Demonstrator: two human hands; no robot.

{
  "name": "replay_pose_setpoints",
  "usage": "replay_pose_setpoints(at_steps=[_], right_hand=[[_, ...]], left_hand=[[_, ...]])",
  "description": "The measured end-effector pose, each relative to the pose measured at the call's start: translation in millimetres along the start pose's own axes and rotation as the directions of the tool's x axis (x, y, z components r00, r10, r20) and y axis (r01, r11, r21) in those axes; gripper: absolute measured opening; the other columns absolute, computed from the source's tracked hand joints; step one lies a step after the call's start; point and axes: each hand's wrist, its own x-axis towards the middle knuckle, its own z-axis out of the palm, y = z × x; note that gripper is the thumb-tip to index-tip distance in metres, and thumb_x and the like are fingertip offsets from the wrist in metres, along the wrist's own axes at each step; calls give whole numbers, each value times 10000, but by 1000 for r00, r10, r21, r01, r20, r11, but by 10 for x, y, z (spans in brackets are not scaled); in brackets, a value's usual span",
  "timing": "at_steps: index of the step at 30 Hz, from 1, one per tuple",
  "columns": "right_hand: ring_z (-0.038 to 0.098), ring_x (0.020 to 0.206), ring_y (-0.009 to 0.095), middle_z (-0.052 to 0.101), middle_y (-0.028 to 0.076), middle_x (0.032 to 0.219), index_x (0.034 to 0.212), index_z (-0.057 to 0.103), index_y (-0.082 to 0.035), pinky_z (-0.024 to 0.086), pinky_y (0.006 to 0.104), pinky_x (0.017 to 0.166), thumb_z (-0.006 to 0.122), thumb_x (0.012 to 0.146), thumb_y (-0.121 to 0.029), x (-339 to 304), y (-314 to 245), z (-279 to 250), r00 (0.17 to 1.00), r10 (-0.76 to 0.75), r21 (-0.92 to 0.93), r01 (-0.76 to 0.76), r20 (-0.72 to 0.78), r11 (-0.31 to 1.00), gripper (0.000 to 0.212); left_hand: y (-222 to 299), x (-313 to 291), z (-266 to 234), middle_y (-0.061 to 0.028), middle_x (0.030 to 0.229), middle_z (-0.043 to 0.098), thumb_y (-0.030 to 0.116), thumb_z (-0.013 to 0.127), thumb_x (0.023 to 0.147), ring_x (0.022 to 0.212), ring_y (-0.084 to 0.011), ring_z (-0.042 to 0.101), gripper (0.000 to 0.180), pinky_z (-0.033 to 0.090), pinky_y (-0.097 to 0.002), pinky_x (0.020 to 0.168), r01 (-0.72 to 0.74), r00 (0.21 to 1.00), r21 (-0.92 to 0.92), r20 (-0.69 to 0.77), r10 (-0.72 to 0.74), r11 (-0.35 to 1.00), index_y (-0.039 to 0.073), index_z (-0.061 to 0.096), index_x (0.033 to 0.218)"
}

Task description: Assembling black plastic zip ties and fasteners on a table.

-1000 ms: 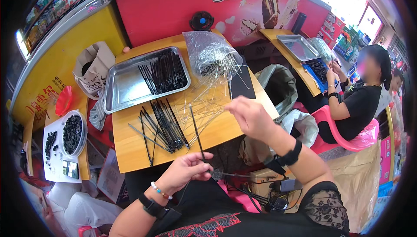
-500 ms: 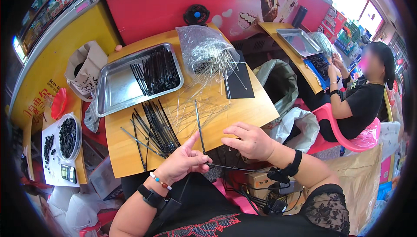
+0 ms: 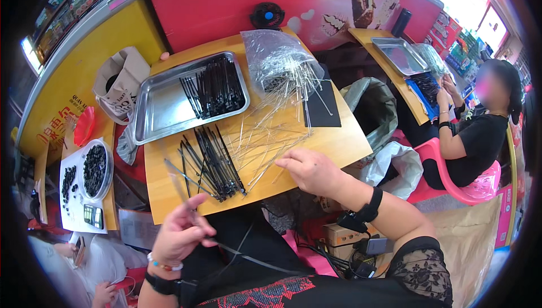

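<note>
My left hand [image 3: 182, 230], low in front of me, pinches thin dark straps that look like cable ties [image 3: 254, 259]; one length rises past the fingers and another curves across my lap. My right hand [image 3: 310, 171] hangs over the front edge of the table, fingertips pressed together beside loose thin silver strips [image 3: 265, 164]. Anything between those fingertips is too small to make out. Left of the silver strips lies a bundle of black straps [image 3: 213, 161]. More black straps [image 3: 213, 89] sit in a metal tray [image 3: 159, 108] behind it.
A clear plastic bag [image 3: 262, 48] spills silver strips near a black pad [image 3: 324, 108]. To the left, a bowl of black small parts [image 3: 97, 167] stands on a side table. Open sacks [image 3: 398, 164] are at the right, where a co-worker [image 3: 480, 133] sits on a pink chair.
My left hand has moved left and down, off the table edge, carrying the dark straps. My right hand has moved left and upward, and its fingers have closed together. The view has shifted slightly.
</note>
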Motion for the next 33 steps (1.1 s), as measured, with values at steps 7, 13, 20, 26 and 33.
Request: replay_pose_setpoints(at_steps=[7,13,20,26,33], right_hand=[[584,791,275,513,101,825,823,560,-35,498,355,683,548,728,-23,289,174,218,992,22,-188,2,125,982,97],[581,798,274,536,101,851,880,561,-33,490,344,695,547,732,-31,329,162,178,987,-62,-259,98,145,961,149],[600,732,313,560,121,799,849,600,-23,485,388,640,596,790,-10,413,92,-58,997,79,13,-79,-9,997,60],[609,754,328,596,164,800,867,570,4,482,366,658,562,820,-1,649,29,-310,965,161,158,-129,-206,979,48],[607,693,127,617,63,748,902,558,20,478,245,649,538,877,-10,712,-109,-582,888,433,502,-307,-154,809,44]], left_hand=[[138,-1031,-578,-49,809,543,43,639,848,633,-133,579,562,519,-235,529,-552,771,13,-374,516,834,66,405,1359],[30,-1168,-574,-36,862,545,60,610,875,685,-124,575,547,559,-259,625,-438,853,-72,-347,389,896,121,395,1374],[-57,-727,-319,-112,873,633,0,595,859,700,-194,651,468,586,-355,673,-201,963,-139,-211,169,970,63,471,1306],[-9,-556,-201,-131,878,649,1,586,869,682,-186,669,433,589,-369,698,-108,977,-117,-195,84,987,32,477,1287],[0,-374,41,-136,884,658,6,567,887,684,-162,666,309,583,-343,706,35,975,-48,-217,-44,998,0,530,1193]])
